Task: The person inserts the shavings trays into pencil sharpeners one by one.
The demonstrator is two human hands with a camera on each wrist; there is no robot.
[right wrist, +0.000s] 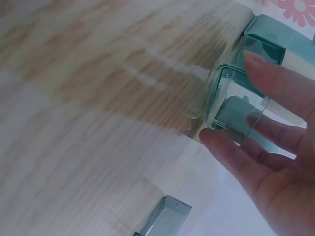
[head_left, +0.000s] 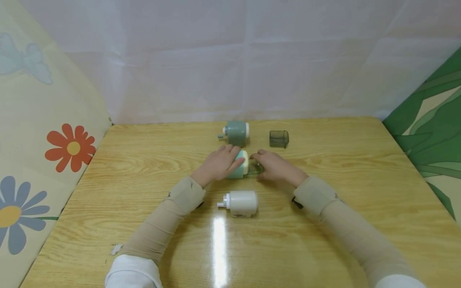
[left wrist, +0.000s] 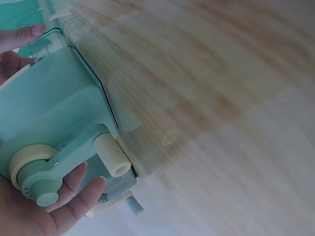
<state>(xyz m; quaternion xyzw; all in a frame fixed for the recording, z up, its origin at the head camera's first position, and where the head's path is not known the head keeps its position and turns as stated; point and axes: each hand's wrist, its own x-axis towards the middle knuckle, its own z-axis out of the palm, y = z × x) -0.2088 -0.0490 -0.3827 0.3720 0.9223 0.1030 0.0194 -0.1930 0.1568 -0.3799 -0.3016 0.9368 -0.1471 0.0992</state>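
A teal and cream hand-crank pencil sharpener (head_left: 236,172) lies in the middle of the table between my hands. My left hand (head_left: 220,163) grips its body from the left and above. In the left wrist view the crank (left wrist: 76,152), with a cream knob, shows close to that hand's fingers. My right hand (head_left: 275,165) holds a clear, greenish shavings drawer (right wrist: 236,105) between thumb and fingers. The drawer sticks out of the sharpener's right end; how deep it sits inside is hidden.
Behind stands a dark green sharpener (head_left: 237,134), with a separate smoky drawer (head_left: 278,139) to its right. A white sharpener (head_left: 243,202) lies nearer the front. A torn scrap (head_left: 117,249) lies at the front left of the wooden table (head_left: 306,248).
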